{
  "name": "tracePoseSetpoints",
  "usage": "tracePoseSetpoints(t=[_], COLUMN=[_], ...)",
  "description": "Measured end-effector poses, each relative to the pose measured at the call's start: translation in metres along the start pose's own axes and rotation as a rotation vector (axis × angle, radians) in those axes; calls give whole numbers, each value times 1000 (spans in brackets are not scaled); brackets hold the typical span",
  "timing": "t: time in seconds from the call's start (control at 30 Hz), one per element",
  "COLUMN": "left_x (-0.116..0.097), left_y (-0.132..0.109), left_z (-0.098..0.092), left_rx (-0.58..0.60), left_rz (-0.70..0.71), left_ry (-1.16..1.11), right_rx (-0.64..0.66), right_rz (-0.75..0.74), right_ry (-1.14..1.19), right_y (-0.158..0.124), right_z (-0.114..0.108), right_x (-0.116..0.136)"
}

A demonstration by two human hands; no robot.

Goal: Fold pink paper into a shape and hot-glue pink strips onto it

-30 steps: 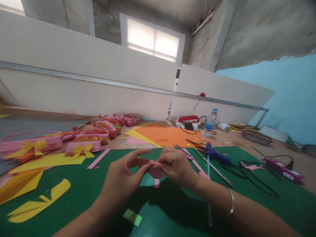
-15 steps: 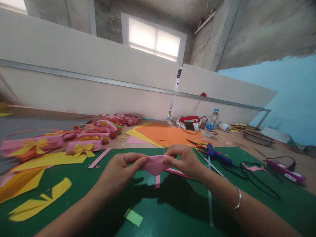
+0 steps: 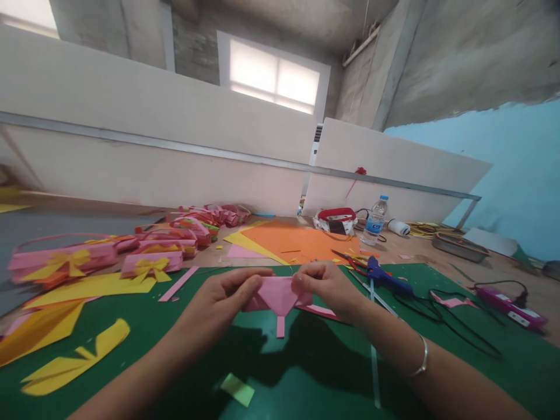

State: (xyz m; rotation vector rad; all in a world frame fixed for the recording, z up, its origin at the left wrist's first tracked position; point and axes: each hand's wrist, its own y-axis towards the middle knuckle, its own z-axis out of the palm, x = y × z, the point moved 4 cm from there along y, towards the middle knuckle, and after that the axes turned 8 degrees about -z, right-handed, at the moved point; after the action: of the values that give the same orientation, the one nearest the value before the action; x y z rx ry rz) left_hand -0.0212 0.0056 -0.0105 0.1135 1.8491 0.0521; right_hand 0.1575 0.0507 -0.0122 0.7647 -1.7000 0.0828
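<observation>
A small folded pink paper piece [image 3: 280,294] is held up between my two hands, over the green mat [image 3: 258,391]. It looks like a little bag with a pointed flap, and a narrow pink tab hangs below the point. My left hand [image 3: 227,294] pinches its left top corner between thumb and fingers. The right top corner is gripped by my right hand [image 3: 321,286]. Behind my right fingers a pink strip [image 3: 321,311] lies on the mat. Nearer to me is a light green paper scrap [image 3: 237,389].
Finished pink paper bags with yellow bows [image 3: 151,265] stand at left, near cut yellow paper [image 3: 76,359]. Orange sheets [image 3: 301,239] lie behind the mat. At right are a blue glue gun [image 3: 385,277], pliers [image 3: 350,259], a water bottle [image 3: 375,220] and a purple power strip [image 3: 510,306].
The pink paper piece now faces me more fully, showing its pointed flap and sides. My hands have shifted slightly, still holding its top corners. The whole view has moved a little downward.
</observation>
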Motion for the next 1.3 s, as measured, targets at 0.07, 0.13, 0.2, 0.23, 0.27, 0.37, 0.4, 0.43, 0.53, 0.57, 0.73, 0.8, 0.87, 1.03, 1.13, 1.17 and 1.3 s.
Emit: tracePoseSetpoints(t=[0.07,0.13,0.2,0.23,0.27,0.37,0.4,0.43,0.53,0.57,0.73,0.8,0.87,1.03,1.13,1.17,1.3], left_x=[0,1,2,2,3,3,4,4,7,8,10,11,11,8,4,3,0], left_y=[0,1,2,2,2,3,3,3,2,2,1,1,1,-2,-5,-6,-8], left_z=[1,1,0,0,0,2,3,5,10,12,14,13,12,12,13,13,12], left_rx=[69,99,93,88,77,15,0,-1,37,54,149,148,136,121,116,107,51], left_rz=[21,32,17,-1,-19,-50,-58,-66,-85,-88,-107,-99,-103,-124,-138,-142,-145], left_ry=[-11,30,93,119,141,192,202,208,175,149,38,5,-18,-113,-198,-217,-288], right_rx=[-20,-4,24,34,48,118,142,154,119,100,68,91,120,60,18,17,13], right_rz=[26,57,86,79,59,-39,-74,-107,-182,-189,-166,-143,-127,-131,-109,-104,-117], right_ry=[4,-5,-16,-37,-65,-163,-204,-245,-371,-392,-320,-233,-160,-147,-103,-86,-9], right_y=[-1,-1,-2,-2,-3,-4,-4,-5,-7,-7,-10,-11,-11,-11,-11,-11,-11], right_z=[-1,-1,-2,-4,-5,-6,-4,-3,4,6,9,8,8,6,5,5,4], right_x=[-2,-4,-5,-5,-3,5,8,11,16,16,16,15,13,11,12,13,17])
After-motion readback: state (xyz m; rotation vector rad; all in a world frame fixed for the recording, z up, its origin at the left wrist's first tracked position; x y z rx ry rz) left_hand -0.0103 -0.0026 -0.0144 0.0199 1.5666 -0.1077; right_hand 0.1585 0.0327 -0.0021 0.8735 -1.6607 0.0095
